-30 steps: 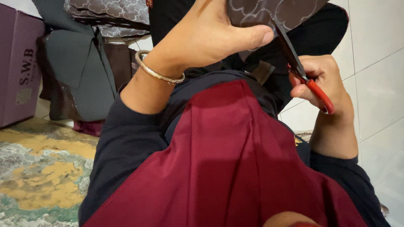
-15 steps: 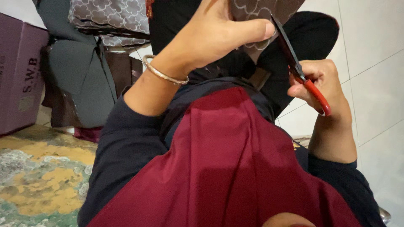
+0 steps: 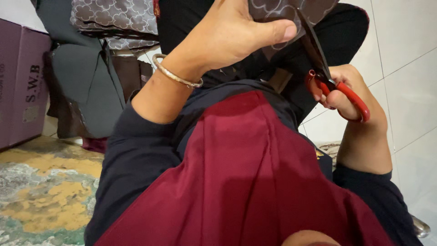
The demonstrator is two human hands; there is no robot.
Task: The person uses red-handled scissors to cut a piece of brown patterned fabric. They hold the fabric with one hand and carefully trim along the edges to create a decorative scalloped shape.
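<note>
Patterned fabric (image 3: pixel 291 11) pinched by left hand (image 3: pixel 232 36); right hand (image 3: pixel 348 93) closes scissors (image 3: pixel 325 68) at edge.

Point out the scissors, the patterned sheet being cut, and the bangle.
scissors (image 3: pixel 318 61): head view, on the dark blade above the red handles.
patterned sheet (image 3: pixel 277 8): head view, on its grey scalloped face near the top edge.
bangle (image 3: pixel 175 75): head view, on the metal band around the left wrist.

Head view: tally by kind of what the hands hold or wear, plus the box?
Red-handled scissors, in right hand: 1
Patterned fabric piece, in left hand: 1
Metal bangle: 1
Purple box: 1
Total: 4
</note>
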